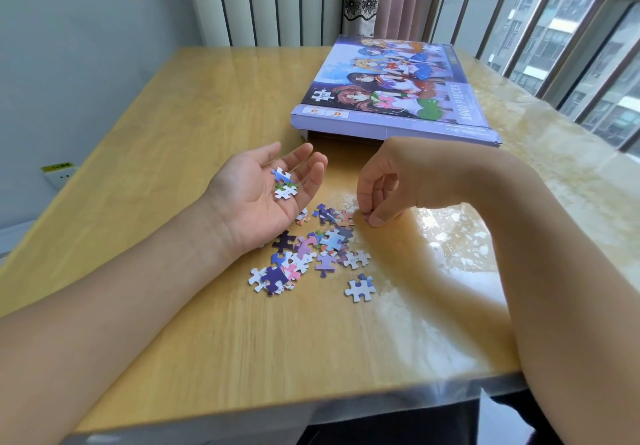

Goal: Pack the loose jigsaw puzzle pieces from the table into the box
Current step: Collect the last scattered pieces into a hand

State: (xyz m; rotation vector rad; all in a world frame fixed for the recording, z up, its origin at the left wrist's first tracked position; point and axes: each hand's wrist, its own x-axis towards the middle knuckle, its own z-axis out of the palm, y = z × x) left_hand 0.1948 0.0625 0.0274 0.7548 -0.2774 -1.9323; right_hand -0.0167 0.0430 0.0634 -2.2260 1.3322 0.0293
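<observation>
— Where are the pieces?
— Loose pieces [311, 254] on the table [173, 133]; two in the flat left hand [263, 195].
— Right hand [381, 199]?
— Apparently pinching one. Box [391, 88] behind

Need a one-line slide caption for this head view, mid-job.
Left hand cups collected pieces while right hand pinches another from the loose pile; puzzle box waits behind.
</observation>
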